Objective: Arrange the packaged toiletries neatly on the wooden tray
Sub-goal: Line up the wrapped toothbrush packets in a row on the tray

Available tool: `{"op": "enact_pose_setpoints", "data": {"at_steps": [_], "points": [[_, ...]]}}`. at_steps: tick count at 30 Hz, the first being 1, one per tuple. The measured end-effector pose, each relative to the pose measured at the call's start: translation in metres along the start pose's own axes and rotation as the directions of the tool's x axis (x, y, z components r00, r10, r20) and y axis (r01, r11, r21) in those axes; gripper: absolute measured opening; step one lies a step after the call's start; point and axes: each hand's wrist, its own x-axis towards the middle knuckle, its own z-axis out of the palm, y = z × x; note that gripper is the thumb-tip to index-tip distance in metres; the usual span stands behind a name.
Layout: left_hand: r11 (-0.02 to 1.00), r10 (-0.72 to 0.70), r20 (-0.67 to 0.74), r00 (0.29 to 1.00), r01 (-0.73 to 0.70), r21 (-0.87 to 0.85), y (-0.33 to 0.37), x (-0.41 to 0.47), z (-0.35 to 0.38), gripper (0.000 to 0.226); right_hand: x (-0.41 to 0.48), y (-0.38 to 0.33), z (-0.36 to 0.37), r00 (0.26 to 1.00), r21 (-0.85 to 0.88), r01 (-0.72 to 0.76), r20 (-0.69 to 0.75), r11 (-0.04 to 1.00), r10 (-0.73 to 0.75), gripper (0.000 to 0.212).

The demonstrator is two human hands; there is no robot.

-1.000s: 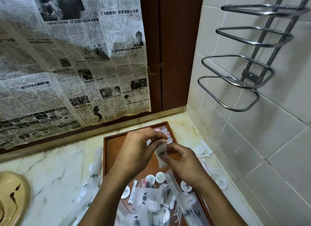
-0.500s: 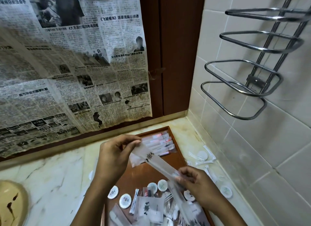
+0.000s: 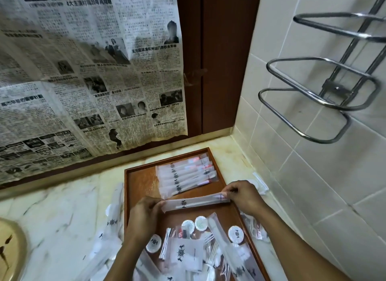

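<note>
A long translucent toothbrush packet (image 3: 195,202) is stretched level above the wooden tray (image 3: 140,182). My left hand (image 3: 144,216) pinches its left end and my right hand (image 3: 243,194) pinches its right end. Just beyond it, several similar packets (image 3: 186,175) lie in a tidy overlapping row at the tray's far end. The near half of the tray holds a loose heap of round white packs (image 3: 236,234), square sachets (image 3: 189,254) and more long packets.
More packets lie loose on the marble counter (image 3: 62,213) left of the tray (image 3: 113,222) and to its right by the tiled wall (image 3: 258,183). A metal rack (image 3: 313,100) juts from that wall. Newspaper (image 3: 83,71) hangs behind. A beige dish (image 3: 10,251) sits at the left.
The held packet went from bunched between my hands, to a diagonal, to level across the tray. My right hand moved up and right; my left hand dropped toward me.
</note>
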Motion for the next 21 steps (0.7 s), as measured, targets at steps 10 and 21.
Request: {"op": "enact_pose_setpoints", "data": {"at_steps": [10, 21], "points": [[0.99, -0.129, -0.004, 0.992, 0.129, -0.06, -0.028, 0.018, 0.017, 0.01, 0.051, -0.003, 0.031, 0.986, -0.324, 0.077, -0.116, 0.943, -0.121, 0.008], [0.971, -0.194, -0.023, 0.981, 0.188, -0.15, -0.037, 0.035, 0.023, 0.012, 0.072, -0.007, 0.028, 0.981, -0.272, 0.082, -0.15, 0.959, -0.126, 0.007]]}}
